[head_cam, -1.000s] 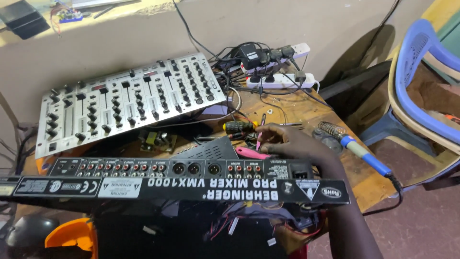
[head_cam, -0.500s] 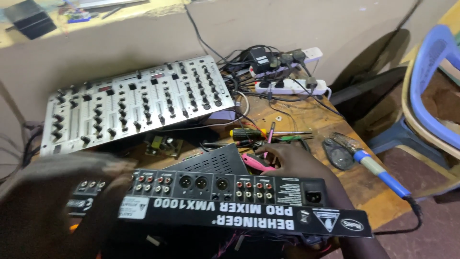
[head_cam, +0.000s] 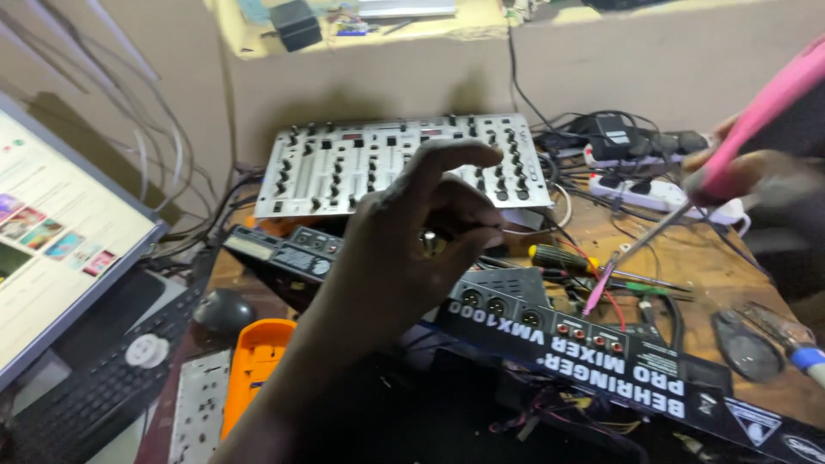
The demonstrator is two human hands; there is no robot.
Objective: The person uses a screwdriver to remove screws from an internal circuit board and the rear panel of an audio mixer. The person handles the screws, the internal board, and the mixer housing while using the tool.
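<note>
My left hand [head_cam: 404, 249] is raised over the middle of the bench, fingers curled. A small silvery part [head_cam: 427, 241] sits pinched between its thumb and fingers. Below it lies a black mixer chassis [head_cam: 601, 357], rear panel with sockets facing me and loose wires inside. Behind the hand, a silver mixer faceplate [head_cam: 344, 167] with many knobs leans tilted. At the upper right, my right hand [head_cam: 756, 185] grips a pink-handled screwdriver [head_cam: 760, 103]. Its shaft slants down toward the chassis, the tip hanging above the bench.
A lit monitor [head_cam: 60, 249], keyboard [head_cam: 94, 391] and mouse [head_cam: 223, 309] fill the left. An orange tool [head_cam: 253, 365] lies by the keyboard. A yellow-and-black screwdriver [head_cam: 559, 256], pliers [head_cam: 748, 348], a blue-handled iron [head_cam: 808, 359] and a white power strip [head_cam: 653, 191] crowd the right.
My view has swung left, bringing the monitor in. My left hand rose from the chassis edge to mid-air. My right hand lifted off the bench with the pink screwdriver.
</note>
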